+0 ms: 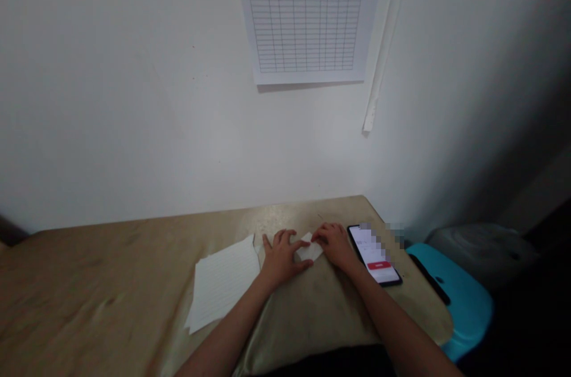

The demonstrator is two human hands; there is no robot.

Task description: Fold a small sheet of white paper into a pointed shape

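A small piece of white folded paper lies on the table between my two hands. My left hand rests at its left side, fingers spread, with the index fingertip on the paper and the thumb near its lower edge. From the right, my right hand has its fingers drawn together in a pinch at the upper right edge of the paper. Part of that edge is hidden behind the fingers. Left of my left hand lies a loose stack of lined paper sheets.
A phone with a lit screen lies close to my right forearm. The brown-covered table meets a white wall bearing a printed table sheet. Beyond the table's right edge stands a turquoise plastic object.
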